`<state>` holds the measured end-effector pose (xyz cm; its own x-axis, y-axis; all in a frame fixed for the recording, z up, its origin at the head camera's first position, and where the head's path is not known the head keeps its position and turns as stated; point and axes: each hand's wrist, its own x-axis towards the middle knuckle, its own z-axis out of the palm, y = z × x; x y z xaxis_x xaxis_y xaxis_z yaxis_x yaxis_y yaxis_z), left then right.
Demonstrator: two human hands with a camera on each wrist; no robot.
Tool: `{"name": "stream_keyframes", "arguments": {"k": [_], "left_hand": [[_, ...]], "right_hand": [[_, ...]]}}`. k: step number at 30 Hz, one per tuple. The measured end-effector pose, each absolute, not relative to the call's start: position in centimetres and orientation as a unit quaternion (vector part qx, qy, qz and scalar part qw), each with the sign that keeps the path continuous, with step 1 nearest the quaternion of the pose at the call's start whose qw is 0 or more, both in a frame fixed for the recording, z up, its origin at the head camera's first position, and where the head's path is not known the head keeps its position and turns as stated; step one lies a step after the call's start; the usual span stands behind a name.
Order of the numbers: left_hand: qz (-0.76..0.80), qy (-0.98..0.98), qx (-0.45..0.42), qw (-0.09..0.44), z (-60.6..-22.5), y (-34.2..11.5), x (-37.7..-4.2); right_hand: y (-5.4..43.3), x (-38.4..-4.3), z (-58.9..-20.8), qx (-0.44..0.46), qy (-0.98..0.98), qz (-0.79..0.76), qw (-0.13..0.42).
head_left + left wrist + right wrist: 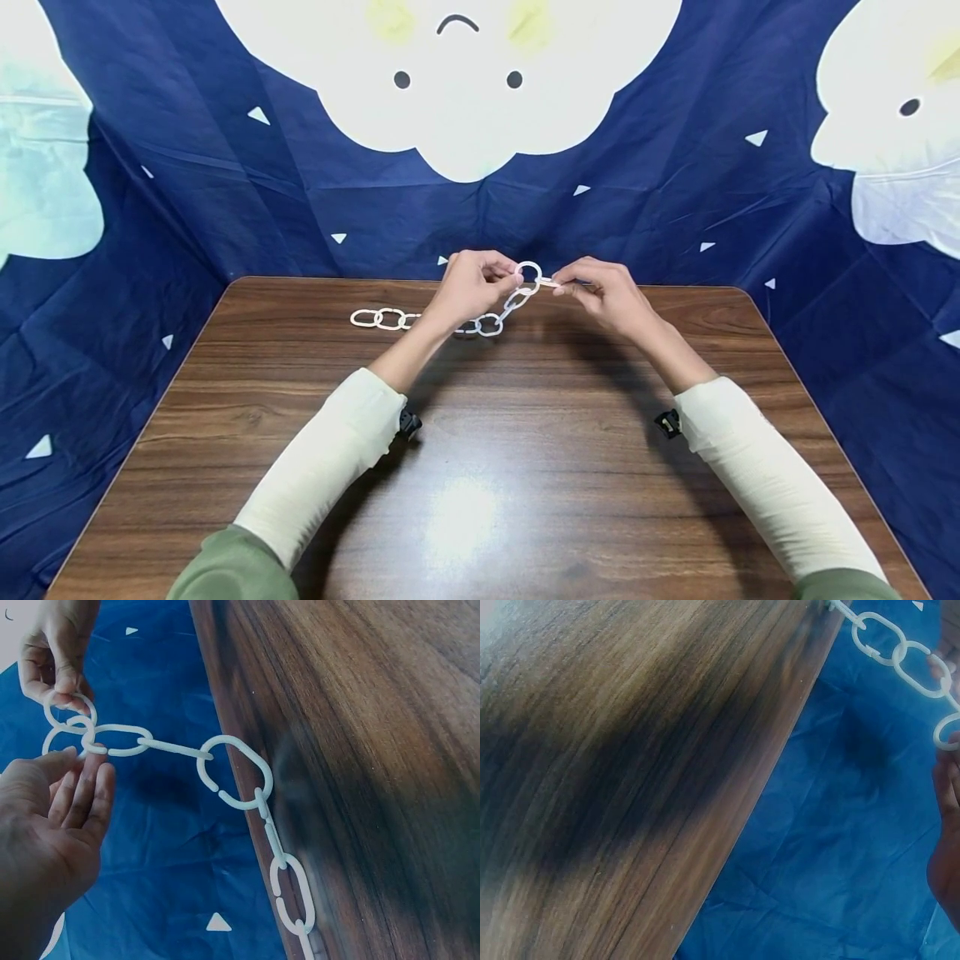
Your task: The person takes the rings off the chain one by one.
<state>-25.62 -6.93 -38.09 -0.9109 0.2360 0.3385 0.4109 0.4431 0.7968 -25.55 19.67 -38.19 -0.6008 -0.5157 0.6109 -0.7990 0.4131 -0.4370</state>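
Observation:
A white plastic chain point(176, 748) of oval links runs up off the table to both hands. My left hand point(468, 287) pinches one link point(528, 263) near the raised end, between thumb and fingers. Just right of it, my right hand point(603, 287) grips the end link point(546, 282), which overlaps the left hand's link in the head view. In the left wrist view, small gaps show in the sides of several links. The right wrist view catches part of the right hand point(949, 802) at its edge, beside a link.
The chain's other end point(365, 325) lies on the brown wood-grain table point(570, 483) at the left, partly behind the left forearm. Both hands are by the table's far edge. A dark blue cloth point(225, 200) with white clouds and triangles surrounds the table.

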Motion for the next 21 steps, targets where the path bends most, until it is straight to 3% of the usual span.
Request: {"name": "stream_keyframes", "arguments": {"k": [12,21], "left_hand": [[-0.487,-0.848,-0.187,0.090,-38.2,-7.5,-25.5],[-0.509,-0.841,-0.160,0.084,-38.6,-8.8,-25.8]], "right_hand": [[20.4,-25.7,-38.6,0.426,-0.802,0.373,0.192],[22.5,-25.7,-39.2,0.388,-0.823,0.359,0.209]]}}
